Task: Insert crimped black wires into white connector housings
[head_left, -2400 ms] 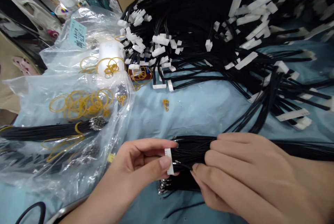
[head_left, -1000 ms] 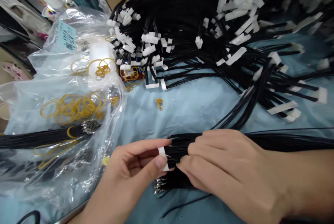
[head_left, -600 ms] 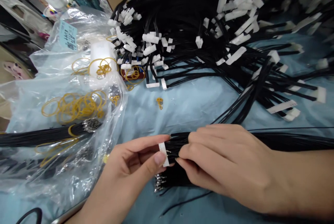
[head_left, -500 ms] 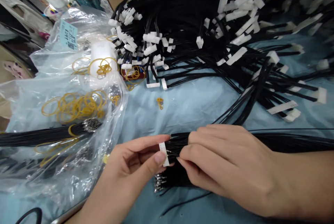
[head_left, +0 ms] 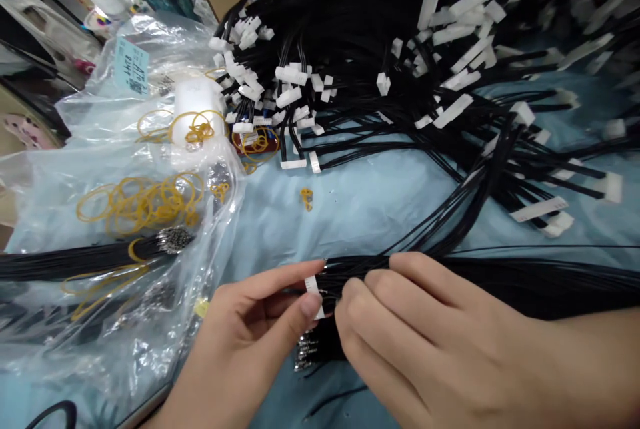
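Pinched at the centre of a blue-covered work surface (head_left: pixel 280 235), a white multi-pin connector housing (head_left: pixel 311 284) sits upright between the thumb and fingers of a worker's left hand (head_left: pixel 250 329), its row of slots partly behind the thumb. At three o'clock from it, the worker's right hand (head_left: pixel 425 342) crowds in over black wires (head_left: pixel 350 262), its fingers bunched close together; the fingertips are hidden, and whether they grip a wire cannot be told.

The left hand's hold is small, thumb on one face, and a sideways push or a tug on the wires could twist the housing out of it. Wires lie packed beside the connector, so one could be mistaken for its neighbour, or a thin metal end bent if pressed off line.

At six o'clock, just below the housing, bare crimp terminals (head_left: pixel 306 352) on another wire bundle could snag on a finger or tangle with the wires above. From one o'clock, strands (head_left: pixel 425 235) trail down from a heap of connector-tipped cables (head_left: pixel 350 49) toward the right hand; a sleeve or wrist catching them could drag part of the heap along.
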Available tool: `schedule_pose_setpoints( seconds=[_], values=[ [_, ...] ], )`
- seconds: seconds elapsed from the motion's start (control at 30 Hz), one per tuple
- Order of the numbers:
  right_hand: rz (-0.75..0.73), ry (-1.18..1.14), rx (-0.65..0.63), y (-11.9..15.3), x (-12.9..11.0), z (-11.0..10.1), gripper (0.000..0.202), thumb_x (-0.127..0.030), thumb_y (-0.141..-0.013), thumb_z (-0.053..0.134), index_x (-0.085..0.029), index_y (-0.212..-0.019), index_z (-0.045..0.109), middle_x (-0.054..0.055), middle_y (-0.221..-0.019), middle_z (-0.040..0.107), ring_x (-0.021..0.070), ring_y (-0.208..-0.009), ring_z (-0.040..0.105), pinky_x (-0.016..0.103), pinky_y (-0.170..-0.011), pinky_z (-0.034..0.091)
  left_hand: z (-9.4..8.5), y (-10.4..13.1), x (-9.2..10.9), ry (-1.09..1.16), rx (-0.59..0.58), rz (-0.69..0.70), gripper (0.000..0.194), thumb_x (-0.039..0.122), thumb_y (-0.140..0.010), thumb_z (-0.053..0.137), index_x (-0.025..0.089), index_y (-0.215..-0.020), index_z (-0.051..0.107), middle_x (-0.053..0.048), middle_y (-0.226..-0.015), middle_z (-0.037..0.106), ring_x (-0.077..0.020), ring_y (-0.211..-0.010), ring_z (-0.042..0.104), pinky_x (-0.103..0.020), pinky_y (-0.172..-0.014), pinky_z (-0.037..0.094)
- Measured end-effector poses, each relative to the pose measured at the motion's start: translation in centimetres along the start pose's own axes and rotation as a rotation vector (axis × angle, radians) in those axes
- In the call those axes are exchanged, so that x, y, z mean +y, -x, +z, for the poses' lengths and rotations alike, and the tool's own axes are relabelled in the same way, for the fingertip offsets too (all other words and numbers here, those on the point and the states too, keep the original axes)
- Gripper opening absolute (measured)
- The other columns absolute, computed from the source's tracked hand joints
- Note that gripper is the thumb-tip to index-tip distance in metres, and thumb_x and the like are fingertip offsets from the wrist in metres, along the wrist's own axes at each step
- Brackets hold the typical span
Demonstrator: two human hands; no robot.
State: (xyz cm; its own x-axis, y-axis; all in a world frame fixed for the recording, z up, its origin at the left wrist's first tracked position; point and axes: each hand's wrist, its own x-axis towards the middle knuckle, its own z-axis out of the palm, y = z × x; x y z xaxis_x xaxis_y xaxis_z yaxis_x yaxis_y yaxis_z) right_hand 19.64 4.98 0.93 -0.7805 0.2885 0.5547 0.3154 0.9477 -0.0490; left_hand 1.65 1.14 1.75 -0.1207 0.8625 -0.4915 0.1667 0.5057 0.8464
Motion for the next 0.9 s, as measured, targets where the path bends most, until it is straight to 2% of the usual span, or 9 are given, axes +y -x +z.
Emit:
schedule_pose_setpoints(
  seconds=[0.23,0.43,0.5,0.6,0.73,0.83,0.9],
  values=[
    [-0.017,-0.053,0.018,0.4,0.1,0.5,0.039,-0.008,-0.092,0.033,-0.015,-0.078,0.069,0.004,-0.075,0.065,0.017,-0.067,0.052,0.035,-0.062,0.041,0.4,0.0,0.5,-0.002,-0.017,0.023,0.019,0.026,-0.064,0.074,0.035,-0.08,0.079,0.004,-0.067,0.079,-0.0145,-0.055,0.072,-0.014,-0.05,0.057],
    [0.102,-0.109,0.036,-0.4,0.3,-0.4,0.042,-0.005,-0.089,0.031,-0.014,-0.069,0.067,0.006,-0.067,0.064,0.0188,-0.058,0.054,0.036,-0.053,0.041,-0.2,0.4,0.4,-0.047,0.024,0.001,0.017,0.031,-0.064,0.074,0.038,-0.079,0.079,0.005,-0.069,0.079,-0.0147,-0.057,0.071,-0.015,-0.051,0.058],
    [0.142,-0.117,-0.014,-0.7,0.3,-0.6,0.044,-0.003,-0.088,0.03,-0.015,-0.065,0.065,0.006,-0.063,0.062,0.0178,-0.054,0.052,0.035,-0.048,0.039,-0.5,0.4,0.4,-0.071,0.022,-0.013,0.018,0.034,-0.065,0.075,0.037,-0.081,0.079,0.004,-0.069,0.079,-0.0167,-0.06,0.071,-0.018,-0.052,0.059],
    [0.161,-0.095,-0.03,-0.9,0.1,-0.5,0.048,-0.002,-0.088,0.025,-0.016,-0.064,0.065,0.006,-0.06,0.061,0.0165,-0.048,0.049,0.034,-0.045,0.038,-0.5,0.1,0.5,-0.039,0.001,-0.046,0.029,0.038,-0.066,0.074,0.035,-0.094,0.077,0.002,-0.072,0.079,-0.0231,-0.073,0.072,-0.027,-0.058,0.061],
    [0.104,-0.066,-0.065,-0.6,0.0,-0.2,0.046,-0.003,-0.088,0.027,-0.016,-0.068,0.067,0.006,-0.064,0.064,0.017,-0.05,0.052,0.034,-0.043,0.037,-0.3,-0.3,0.6,0.038,-0.012,-0.077,0.041,0.043,-0.067,0.072,0.034,-0.107,0.072,0.001,-0.072,0.079,-0.0259,-0.086,0.071,-0.03,-0.064,0.062],
    [0.132,-0.051,-0.038,-0.4,0.3,-0.7,0.047,-0.002,-0.088,0.024,-0.015,-0.069,0.065,0.007,-0.069,0.065,0.0175,-0.053,0.052,0.033,-0.044,0.037,-0.4,-0.3,0.4,0.07,-0.013,-0.095,0.042,0.043,-0.067,0.073,0.032,-0.108,0.072,0.0,-0.073,0.079,-0.0252,-0.085,0.071,-0.03,-0.066,0.062],
    [0.129,-0.051,-0.102,-0.4,0.7,-1.1,0.041,0.0,-0.084,0.028,-0.015,-0.07,0.063,0.008,-0.076,0.065,0.0183,-0.059,0.054,0.033,-0.047,0.039,-0.6,-0.2,0.3,0.077,-0.017,-0.104,0.04,0.041,-0.067,0.074,0.031,-0.106,0.073,0.0,-0.074,0.079,-0.0242,-0.083,0.072,-0.029,-0.066,0.062]
  ],
)
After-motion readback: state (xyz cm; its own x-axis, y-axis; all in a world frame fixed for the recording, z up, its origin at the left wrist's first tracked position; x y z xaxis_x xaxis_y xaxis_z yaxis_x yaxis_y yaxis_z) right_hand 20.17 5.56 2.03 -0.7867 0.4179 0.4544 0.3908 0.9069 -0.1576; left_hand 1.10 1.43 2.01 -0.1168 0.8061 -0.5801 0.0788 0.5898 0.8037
